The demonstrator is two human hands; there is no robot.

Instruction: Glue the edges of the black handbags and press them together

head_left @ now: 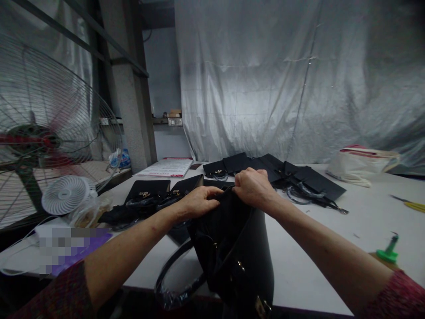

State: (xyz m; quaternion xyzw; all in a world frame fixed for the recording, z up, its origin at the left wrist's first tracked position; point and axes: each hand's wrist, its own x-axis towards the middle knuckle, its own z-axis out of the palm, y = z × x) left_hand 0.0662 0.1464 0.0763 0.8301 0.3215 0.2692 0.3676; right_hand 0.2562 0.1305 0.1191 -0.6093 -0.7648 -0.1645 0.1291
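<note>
A black handbag (257, 248) with gold-coloured fittings stands at the table's front edge, its mouth partly open toward me. My left hand (201, 201) pinches the far left part of its rim between thumb and fingers. Closed over the rim a little to the right is my right hand (253, 186), knuckles up. One looped handle (162, 277), wrapped in clear plastic, hangs out to the left of the bag. Dark lining shows inside; the bottom of the interior is too dark to make out.
Several more black bags (318, 181) lie across the back of the white table (295, 248). Left are a small white fan (68, 195), a large caged fan (33, 133) and a purple item (81, 252). Right are a cream cloth bundle (360, 166), yellow-handled tool (415, 206) and green-capped bottle (388, 254).
</note>
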